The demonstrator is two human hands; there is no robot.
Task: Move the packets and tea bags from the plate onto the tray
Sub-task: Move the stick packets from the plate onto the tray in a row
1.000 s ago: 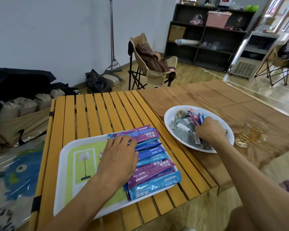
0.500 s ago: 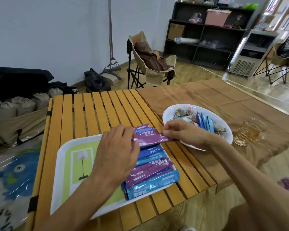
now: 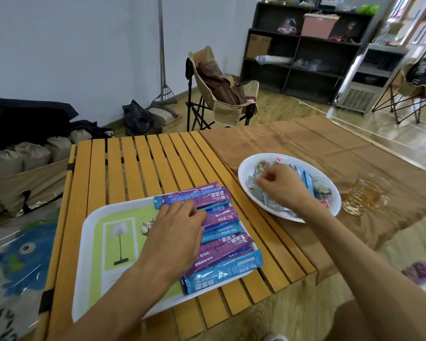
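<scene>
Packets (image 3: 219, 232), thin, light and slippery, best pinched at an end, lie overlapped in a row of roughly nine on the tray (image 3: 93, 242) at 7 o'clock on the bench (image 3: 138, 163), under the flat, spread left hand (image 3: 175, 235). At 3 o'clock the plate (image 3: 330, 188) keeps some blue packets and small soft tea bags (image 3: 263, 166), too jumbled to count; the right hand (image 3: 280, 188) curls over them, grip hidden.

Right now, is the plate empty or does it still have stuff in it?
Not empty. The plate still holds blue packets and tea bags, and the right hand is over them.
</scene>
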